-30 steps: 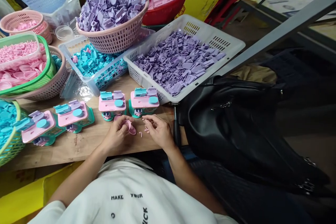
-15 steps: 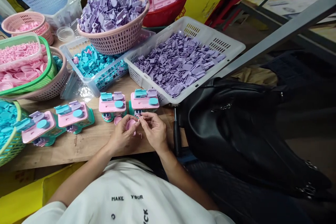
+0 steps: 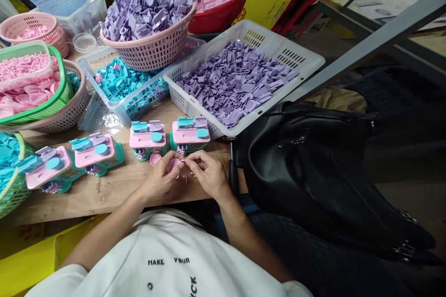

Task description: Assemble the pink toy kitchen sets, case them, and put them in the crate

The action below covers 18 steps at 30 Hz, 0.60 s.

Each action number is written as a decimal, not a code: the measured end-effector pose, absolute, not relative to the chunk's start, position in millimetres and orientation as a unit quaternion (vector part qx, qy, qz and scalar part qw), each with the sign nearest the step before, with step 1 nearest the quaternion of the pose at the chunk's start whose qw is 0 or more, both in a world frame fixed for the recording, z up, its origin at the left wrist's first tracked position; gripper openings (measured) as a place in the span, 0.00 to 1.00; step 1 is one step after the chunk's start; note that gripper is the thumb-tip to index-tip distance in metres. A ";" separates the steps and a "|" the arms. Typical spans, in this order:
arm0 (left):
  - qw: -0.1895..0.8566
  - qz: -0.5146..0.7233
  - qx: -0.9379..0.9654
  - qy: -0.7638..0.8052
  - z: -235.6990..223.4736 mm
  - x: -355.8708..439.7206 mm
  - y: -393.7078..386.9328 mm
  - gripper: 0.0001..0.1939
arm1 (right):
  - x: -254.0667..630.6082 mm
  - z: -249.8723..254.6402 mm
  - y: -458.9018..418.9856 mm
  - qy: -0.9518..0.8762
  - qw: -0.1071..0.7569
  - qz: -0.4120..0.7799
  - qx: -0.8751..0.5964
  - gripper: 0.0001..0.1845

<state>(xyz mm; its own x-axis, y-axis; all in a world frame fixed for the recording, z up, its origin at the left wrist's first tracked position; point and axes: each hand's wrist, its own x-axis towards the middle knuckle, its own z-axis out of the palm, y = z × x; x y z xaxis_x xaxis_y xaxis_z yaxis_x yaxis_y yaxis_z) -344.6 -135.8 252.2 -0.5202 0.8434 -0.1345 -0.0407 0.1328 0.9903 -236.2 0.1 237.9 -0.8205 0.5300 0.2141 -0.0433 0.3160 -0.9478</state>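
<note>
My left hand (image 3: 160, 177) and my right hand (image 3: 208, 174) meet low over the table's near edge, fingertips pinched on a small pink piece (image 3: 182, 161). It is too small to name. Behind my left fingers a round pink dish (image 3: 173, 164) partly shows; whether that hand touches it I cannot tell. Another round pink dish (image 3: 155, 160) lies just left of it. Tiny pink bits (image 3: 185, 178) are on the wood below my fingers. Just beyond stand two pink-topped toys, a left one (image 3: 147, 138) and a right one (image 3: 191, 133), with turquoise and purple parts on top.
Two similar toys stand left, one (image 3: 98, 152) beside another (image 3: 52, 167). A hammer (image 3: 233, 171) lies right of my hand. Behind are a white crate (image 3: 306, 58) of purple parts, a pink basket (image 3: 153, 53) and a clear bin (image 3: 120, 113). A black bag (image 3: 296, 171) fills the right.
My right hand has shifted slightly right and its fingers have straightened a little. Both hands stay together at the small pink piece. The whole view has slid slightly.
</note>
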 end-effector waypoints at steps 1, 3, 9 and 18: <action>0.381 0.589 0.302 0.646 251.8 -344.9 -135.9 0.23 | -235.6 239.5 -0.4 -0.774 0.263 0.551 -0.169 0.10; 0.382 0.613 0.276 0.634 250.7 -344.7 -134.8 0.24 | -235.2 241.6 -4.1 -0.773 0.284 0.537 -0.181 0.09; 0.325 0.665 0.217 0.637 252.5 -339.1 -127.4 0.23 | -240.2 242.7 -20.2 -0.771 0.350 0.502 -0.173 0.07; 0.237 0.636 0.250 0.690 245.6 -333.5 -129.0 0.13 | -242.0 241.9 -22.2 -0.782 0.368 0.469 -0.181 0.06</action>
<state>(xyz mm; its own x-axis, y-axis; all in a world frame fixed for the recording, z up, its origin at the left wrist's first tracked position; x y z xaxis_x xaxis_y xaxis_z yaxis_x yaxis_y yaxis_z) -333.5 -129.0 245.6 -0.7620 0.6475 -0.0091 0.0434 0.0650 0.9969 -242.0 -22.2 241.9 -0.6631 0.6288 0.4061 -0.0616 0.4948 -0.8668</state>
